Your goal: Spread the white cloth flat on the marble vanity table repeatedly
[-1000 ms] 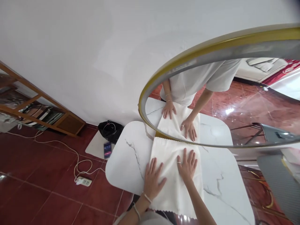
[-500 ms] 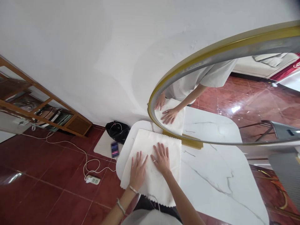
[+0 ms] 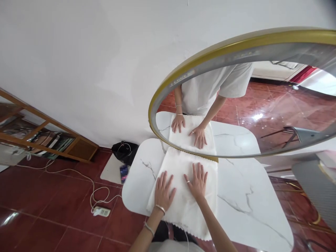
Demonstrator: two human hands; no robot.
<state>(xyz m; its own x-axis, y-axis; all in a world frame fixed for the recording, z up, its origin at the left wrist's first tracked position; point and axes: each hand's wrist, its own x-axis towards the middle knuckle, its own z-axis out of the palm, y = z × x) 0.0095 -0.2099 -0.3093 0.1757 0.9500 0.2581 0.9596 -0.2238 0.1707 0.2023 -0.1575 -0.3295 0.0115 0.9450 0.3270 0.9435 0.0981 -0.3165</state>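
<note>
A white cloth [image 3: 181,178] with scalloped edges lies flat on the white marbled table [image 3: 241,196], its lower edge hanging over the near side. My left hand [image 3: 164,191] rests flat on the left part of the cloth, fingers spread, with bracelets at the wrist. On the right part lies my right hand [image 3: 197,180], palm down, fingers spread and a ring on one finger. Both hands are apart and hold nothing.
An oval gold-framed mirror [image 3: 210,105] stands over the table's back edge, reflecting arms and cloth. Left are a black bag [image 3: 124,151], a power strip [image 3: 102,211] with cable on the red floor, and a wooden cabinet [image 3: 82,148]. A grey chair [image 3: 315,185] is at right.
The cloth and both hands have shifted right along the table, baring more tabletop on the left. My hands are slightly farther apart. The camera view has also shifted.
</note>
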